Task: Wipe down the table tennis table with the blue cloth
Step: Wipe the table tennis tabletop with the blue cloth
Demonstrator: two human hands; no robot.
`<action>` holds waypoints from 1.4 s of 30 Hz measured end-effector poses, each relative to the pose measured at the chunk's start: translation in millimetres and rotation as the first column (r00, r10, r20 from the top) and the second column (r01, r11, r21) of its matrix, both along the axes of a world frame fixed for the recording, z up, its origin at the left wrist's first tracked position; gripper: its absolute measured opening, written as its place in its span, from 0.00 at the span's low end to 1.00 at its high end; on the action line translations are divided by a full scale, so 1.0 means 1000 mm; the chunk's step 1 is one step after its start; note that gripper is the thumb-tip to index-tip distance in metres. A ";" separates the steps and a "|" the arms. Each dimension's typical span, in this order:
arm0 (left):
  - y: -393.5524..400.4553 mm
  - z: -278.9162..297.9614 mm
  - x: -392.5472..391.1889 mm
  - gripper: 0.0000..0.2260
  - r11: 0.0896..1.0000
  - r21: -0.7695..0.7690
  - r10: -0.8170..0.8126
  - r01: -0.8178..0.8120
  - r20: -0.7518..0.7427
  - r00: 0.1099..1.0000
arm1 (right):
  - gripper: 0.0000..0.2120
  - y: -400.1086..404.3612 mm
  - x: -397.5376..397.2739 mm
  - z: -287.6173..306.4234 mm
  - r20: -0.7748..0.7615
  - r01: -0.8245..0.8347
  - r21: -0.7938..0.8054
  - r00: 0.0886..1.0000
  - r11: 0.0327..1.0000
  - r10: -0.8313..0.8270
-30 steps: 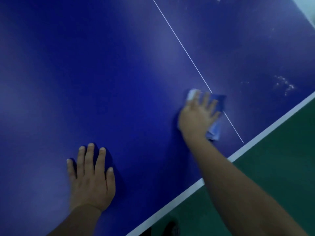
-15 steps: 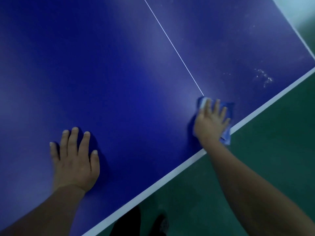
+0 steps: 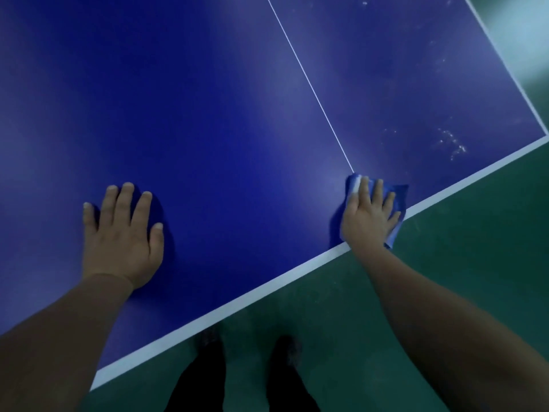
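1. Blue fabric is pinned under the straight, slightly spread fingers (image 3: 375, 194) of the right hand (image 3: 367, 217); nothing is clenched, the palm simply presses flat on it.
2. The blue cloth (image 3: 398, 200) is bunched beneath that hand, with folds showing past the fingertips and beside the little finger. It lies at the table's near edge, where the thin white centre line (image 3: 309, 84) meets the white border stripe (image 3: 267, 288), and its lower corner is draped over that stripe.
3. The left hand (image 3: 121, 233) is laid flat on the bare surface, well apart from the cloth, fingers extended and released, gripping nothing.
4. The table tennis table (image 3: 208, 114) is seen as a deep blue top, with pale specks (image 3: 451, 142) scattered on the half beyond the cloth.
5. A green floor (image 3: 445, 263) is seen past the edge, and 2 dark shoes (image 3: 252, 352) are visible below it.
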State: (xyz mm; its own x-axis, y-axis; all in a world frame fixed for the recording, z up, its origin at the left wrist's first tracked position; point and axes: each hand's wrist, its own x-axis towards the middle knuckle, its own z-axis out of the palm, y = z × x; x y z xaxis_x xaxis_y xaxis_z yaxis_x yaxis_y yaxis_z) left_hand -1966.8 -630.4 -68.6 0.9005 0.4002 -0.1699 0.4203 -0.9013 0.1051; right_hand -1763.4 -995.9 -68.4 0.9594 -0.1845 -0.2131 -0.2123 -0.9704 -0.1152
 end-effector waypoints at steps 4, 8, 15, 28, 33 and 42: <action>-0.003 -0.003 0.000 0.33 0.999 0.051 0.001 0.000 -0.019 1.000 | 0.27 0.074 -0.051 -0.010 0.084 -0.313 -0.048 0.945 0.948 0.316; -0.022 -0.003 0.000 0.32 0.996 0.033 0.082 -0.083 0.010 0.997 | 0.23 0.080 -0.092 -0.013 0.060 -0.819 0.066 0.573 0.570 0.817; -0.176 0.016 0.027 0.31 0.958 -0.079 0.282 -0.275 0.095 0.955 | 0.28 -0.067 0.083 -0.006 0.023 -0.609 -0.074 0.790 0.789 0.612; -0.312 -0.010 0.110 0.31 0.971 -0.007 0.239 -0.240 0.119 0.964 | 0.24 -0.089 0.055 -0.014 0.130 -0.900 0.063 0.435 0.430 0.891; -0.310 -0.020 0.111 0.31 0.976 0.048 0.210 -0.213 0.055 0.976 | 0.27 -0.180 0.201 -0.003 -0.003 -0.445 -0.093 0.895 0.891 0.446; -0.310 -0.016 0.113 0.31 0.973 0.069 0.220 -0.220 -0.005 0.975 | 0.25 -0.105 0.109 -0.011 0.067 -0.887 -0.011 0.460 0.461 0.886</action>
